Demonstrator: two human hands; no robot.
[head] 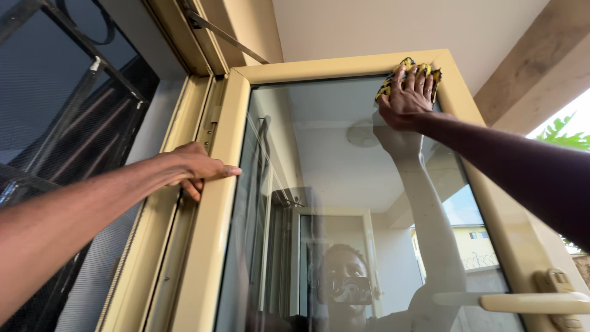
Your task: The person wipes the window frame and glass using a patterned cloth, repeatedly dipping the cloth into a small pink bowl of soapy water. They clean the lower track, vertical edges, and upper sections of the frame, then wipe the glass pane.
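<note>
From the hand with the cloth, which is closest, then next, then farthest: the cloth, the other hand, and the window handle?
Counting from the right hand in the head view:
1. The yellow cloth, pressed under that hand at the glass's top corner.
2. The left hand, gripping the frame's left edge.
3. The window handle, low on the right.
The last two are nearly level; the handle looks slightly farther.

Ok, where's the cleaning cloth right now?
In the head view, the yellow-and-black cloth is under the right hand, pressed flat against the glass pane in its top right corner, just below the cream window frame.
</note>
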